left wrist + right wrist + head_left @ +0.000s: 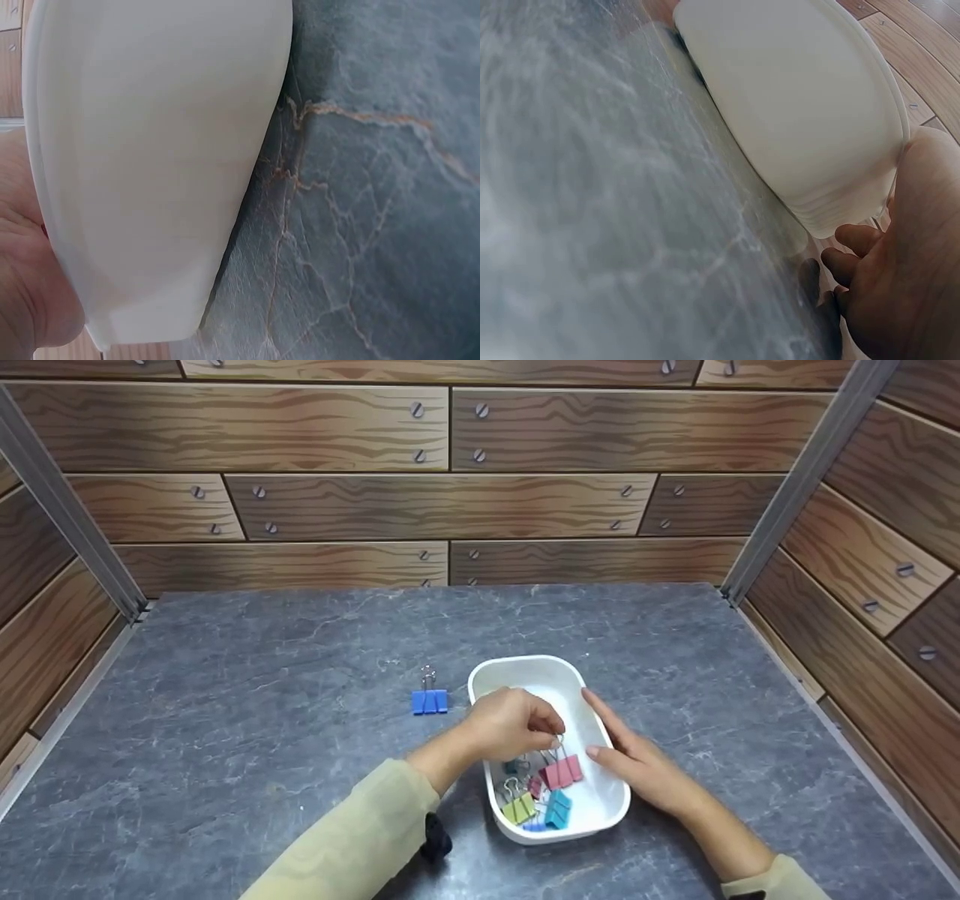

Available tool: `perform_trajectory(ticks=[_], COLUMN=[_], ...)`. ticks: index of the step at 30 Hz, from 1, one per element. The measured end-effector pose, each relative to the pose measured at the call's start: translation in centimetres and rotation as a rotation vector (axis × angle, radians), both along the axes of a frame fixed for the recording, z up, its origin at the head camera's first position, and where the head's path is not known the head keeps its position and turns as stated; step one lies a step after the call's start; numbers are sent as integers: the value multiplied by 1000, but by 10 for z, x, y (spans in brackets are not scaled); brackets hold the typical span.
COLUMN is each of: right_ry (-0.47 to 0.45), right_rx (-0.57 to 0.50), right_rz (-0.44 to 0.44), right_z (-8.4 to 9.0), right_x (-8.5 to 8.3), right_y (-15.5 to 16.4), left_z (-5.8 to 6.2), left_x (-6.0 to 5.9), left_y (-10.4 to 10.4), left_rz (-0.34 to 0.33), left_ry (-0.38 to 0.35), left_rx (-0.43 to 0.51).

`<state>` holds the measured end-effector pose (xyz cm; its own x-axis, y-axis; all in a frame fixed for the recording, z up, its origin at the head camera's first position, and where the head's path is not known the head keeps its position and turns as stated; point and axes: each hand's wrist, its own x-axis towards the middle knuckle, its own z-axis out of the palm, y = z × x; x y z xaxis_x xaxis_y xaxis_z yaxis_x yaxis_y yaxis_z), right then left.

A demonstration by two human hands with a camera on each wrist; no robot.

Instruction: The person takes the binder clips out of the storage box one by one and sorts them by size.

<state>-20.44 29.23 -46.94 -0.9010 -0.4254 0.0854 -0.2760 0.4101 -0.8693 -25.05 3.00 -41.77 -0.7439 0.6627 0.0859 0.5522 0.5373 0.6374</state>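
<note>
A white oval tray (525, 664) stands on the grey marble table (262, 697). In it lie several binder clips, among them a green one (519, 808) and a teal one (558, 808). My left hand (553, 733) is over the tray and pinches the wire handle of a pink binder clip (562, 772), which hangs just above the others. My right hand (600, 727) lies with straight fingers along the tray's right rim. The left wrist view shows the tray's outer wall (150, 150) beside my left hand (22, 285). The right wrist view shows the tray (802, 112) and my right hand (900, 285).
A blue binder clip (430, 701) lies on the table just left of the tray. Wood-patterned walls (450, 502) close in the table at the back and both sides, with metal posts (802, 480) in the corners.
</note>
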Motion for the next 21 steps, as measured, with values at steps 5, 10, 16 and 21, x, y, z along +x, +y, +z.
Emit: perform_trajectory(ticks=[5, 10, 16, 21], right_ry=[12, 19, -7, -17], right_rx=[-8, 6, 9, 1], right_rz=[11, -8, -29, -34], right_z=[0, 0, 0, 0], right_x=[0, 0, 0, 1], right_y=[0, 0, -1, -1], left_z=[-2, -2, -2, -1], left_x=[0, 0, 1, 3], left_y=[0, -1, -2, -4], left_rz=[7, 8, 22, 45], left_ry=[16, 8, -21, -46], left_rx=[11, 23, 49, 102])
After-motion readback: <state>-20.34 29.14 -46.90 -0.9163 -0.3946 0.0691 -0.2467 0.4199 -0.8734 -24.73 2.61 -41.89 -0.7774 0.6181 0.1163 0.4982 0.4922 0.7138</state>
